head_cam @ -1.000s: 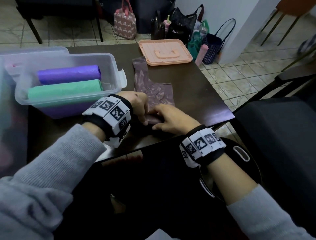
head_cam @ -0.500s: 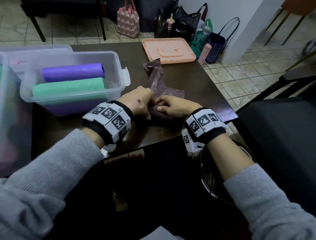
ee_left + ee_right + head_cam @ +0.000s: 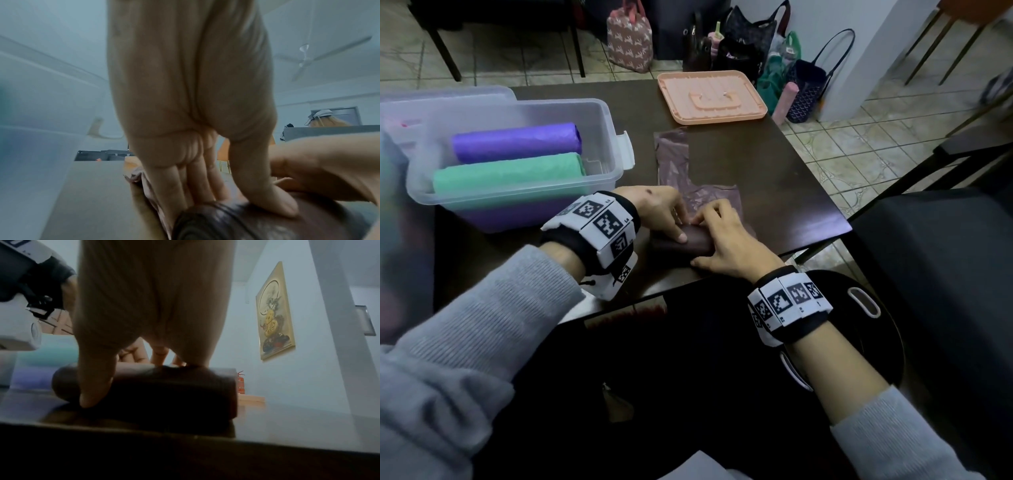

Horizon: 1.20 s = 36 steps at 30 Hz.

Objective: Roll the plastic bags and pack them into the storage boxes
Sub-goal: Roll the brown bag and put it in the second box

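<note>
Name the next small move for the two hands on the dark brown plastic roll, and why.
Probably keep rolling it away from the person. Both the left hand and right hand rest on the dark brown rolled plastic bag, and a flat unrolled stretch of it lies ahead on the dark table. The clear storage box comes after.

Your dark wood table (image 3: 784, 192) carries 4 items. Clear storage box (image 3: 606, 137) at left, w/ a 2nd clear box (image 3: 448, 97) just behind it at the far-left edge. Pink lid (image 3: 710, 101) lies flat at the far edge, apart from both boxes. Brown plastic bag (image 3: 674, 161) lies near centre: far end flat on the top, near end rolled (image 3: 693, 240) by your edge.
</note>
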Tool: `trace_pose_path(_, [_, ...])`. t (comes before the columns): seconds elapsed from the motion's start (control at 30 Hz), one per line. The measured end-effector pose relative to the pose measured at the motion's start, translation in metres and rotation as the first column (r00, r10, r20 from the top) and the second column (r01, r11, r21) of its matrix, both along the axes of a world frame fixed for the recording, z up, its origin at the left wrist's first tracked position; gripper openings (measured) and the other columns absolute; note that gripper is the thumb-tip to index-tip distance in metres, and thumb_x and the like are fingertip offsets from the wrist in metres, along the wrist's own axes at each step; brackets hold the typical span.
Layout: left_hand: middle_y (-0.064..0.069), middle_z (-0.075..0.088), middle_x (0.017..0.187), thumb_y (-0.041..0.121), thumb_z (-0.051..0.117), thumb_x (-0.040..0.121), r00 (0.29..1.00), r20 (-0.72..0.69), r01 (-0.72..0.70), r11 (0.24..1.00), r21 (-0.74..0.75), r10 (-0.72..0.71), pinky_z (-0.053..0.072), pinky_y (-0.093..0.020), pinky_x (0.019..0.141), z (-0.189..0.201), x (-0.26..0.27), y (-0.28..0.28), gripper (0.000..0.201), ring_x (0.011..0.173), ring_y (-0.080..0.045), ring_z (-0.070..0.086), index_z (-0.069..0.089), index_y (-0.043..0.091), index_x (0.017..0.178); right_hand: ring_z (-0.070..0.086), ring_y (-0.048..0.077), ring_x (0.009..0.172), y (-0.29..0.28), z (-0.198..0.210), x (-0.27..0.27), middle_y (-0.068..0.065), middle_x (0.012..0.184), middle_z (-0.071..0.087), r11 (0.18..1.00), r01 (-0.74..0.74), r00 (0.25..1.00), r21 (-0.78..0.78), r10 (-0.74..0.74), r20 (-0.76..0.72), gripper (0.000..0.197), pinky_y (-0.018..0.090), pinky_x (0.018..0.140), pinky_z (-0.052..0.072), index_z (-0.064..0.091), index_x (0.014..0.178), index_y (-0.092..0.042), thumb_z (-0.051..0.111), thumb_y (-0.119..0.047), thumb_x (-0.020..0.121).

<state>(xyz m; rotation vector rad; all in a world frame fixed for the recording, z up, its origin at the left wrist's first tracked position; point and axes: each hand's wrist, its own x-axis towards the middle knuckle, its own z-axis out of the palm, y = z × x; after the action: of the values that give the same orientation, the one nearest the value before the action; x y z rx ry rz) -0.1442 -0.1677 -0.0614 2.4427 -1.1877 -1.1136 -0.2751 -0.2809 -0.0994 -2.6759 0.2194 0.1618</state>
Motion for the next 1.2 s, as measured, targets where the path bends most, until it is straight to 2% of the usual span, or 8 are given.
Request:
trace_pose_path(0.2, [0.002,0.062,0.096,0.027,0.077,0.075,0.981,0.183,-0.029,0.986,-0.163,0.059,0.041,-0.023,0.076,0.005,-0.004,0.004,0.036,0.087,-0.011,0.054,0.068,0.020,0.110,0.045,0.022,0.121,-0.011,0.012,0.011,0.008,0.125,0.048,0.999,-0.033,0.995,0.027,0.035,-0.088,0.062,0.027,0.100,0.033,0.048,0.134,-0.016,0.070,-0.036,0.081])
trace_pose_path(0.33, [-0.001,0.065,0.106,0.025,0.080,0.071,0.975,0.218,-0.003,0.991,-0.137,0.033,0.047,-0.026,0.082,0.004,-0.006,0.006,0.044,0.092,-0.014,0.057,0.065,0.017,0.112,0.053,0.013,0.106,-0.021,0.028,0.021,-0.002,0.117,0.058,0.997,-0.010,0.985,0.082,0.024,-0.168,0.046,0.021,0.084,0.035,0.055,0.122,-0.021,0.068,-0.040,0.082])
trace_pose_path(0.47, [-0.003,0.065,0.113,0.023,0.065,0.085,0.985,0.171,0.013,0.999,-0.039,-0.006,0.048,-0.038,0.095,0.008,-0.001,0.004,0.031,0.103,-0.020,0.059,0.063,0.023,0.116,0.058,0.013,0.098,-0.032,0.039,0.036,-0.005,0.106,0.063,0.994,-0.019,0.946,0.109,0.053,-0.321,0.037,0.031,0.091,0.044,0.064,0.112,-0.026,0.059,-0.051,0.086])
trace_pose_path(0.63, [-0.005,0.062,0.122,0.018,0.060,0.089,0.981,0.175,-0.054,0.988,-0.147,0.080,0.043,-0.029,0.096,0.008,-0.001,0.002,0.035,0.111,-0.021,0.057,0.060,0.018,0.125,0.060,0.022,0.097,-0.036,0.038,0.046,0.007,0.105,0.065,0.998,-0.008,0.923,0.064,0.032,-0.383,0.044,0.036,0.088,0.044,0.065,0.112,-0.018,0.046,-0.052,0.092])
trace_pose_path(0.77, [-0.010,0.068,0.106,0.008,0.064,0.084,0.936,0.283,-0.102,0.930,-0.352,0.210,0.049,-0.033,0.089,-0.001,-0.006,0.001,0.023,0.100,-0.026,0.063,0.070,0.016,0.104,0.052,0.027,0.110,-0.036,0.026,0.051,0.009,0.115,0.060,0.998,0.059,0.954,0.016,-0.051,-0.297,0.042,0.037,0.091,0.039,0.059,0.112,-0.014,0.044,-0.049,0.094])
trace_pose_path(1.0, [-0.011,0.063,0.115,0.021,0.085,0.063,0.946,0.318,0.011,0.976,-0.220,0.061,0.044,-0.031,0.088,-0.013,-0.009,0.004,0.064,0.108,-0.028,0.056,0.061,0.015,0.123,0.046,0.032,0.113,-0.034,0.002,0.054,0.014,0.115,0.055,0.984,0.176,0.980,-0.021,-0.177,-0.088,0.032,0.037,0.095,0.036,0.059,0.106,-0.010,0.048,-0.038,0.095])
trace_pose_path(1.13, [-0.011,0.063,0.110,0.020,0.082,0.067,0.956,0.293,0.016,0.986,-0.166,0.034,0.044,-0.029,0.082,-0.011,-0.004,0.000,0.058,0.105,-0.028,0.057,0.061,0.012,0.121,0.045,0.030,0.107,-0.020,0.007,0.043,0.012,0.107,0.053,0.992,0.108,0.987,-0.063,-0.099,0.125,0.023,0.040,0.092,0.039,0.055,0.104,-0.007,0.048,-0.026,0.095])
trace_pose_path(1.2, [-0.008,0.061,0.096,0.019,0.080,0.070,0.966,0.258,0.004,0.991,-0.136,0.032,0.039,-0.027,0.072,-0.007,0.000,-0.001,0.045,0.093,-0.026,0.058,0.063,0.013,0.111,0.043,0.023,0.102,-0.013,0.012,0.035,0.005,0.101,0.046,1.000,0.026,0.996,-0.015,-0.024,0.091,0.031,0.034,0.087,0.038,0.053,0.102,-0.009,0.061,-0.034,0.087])
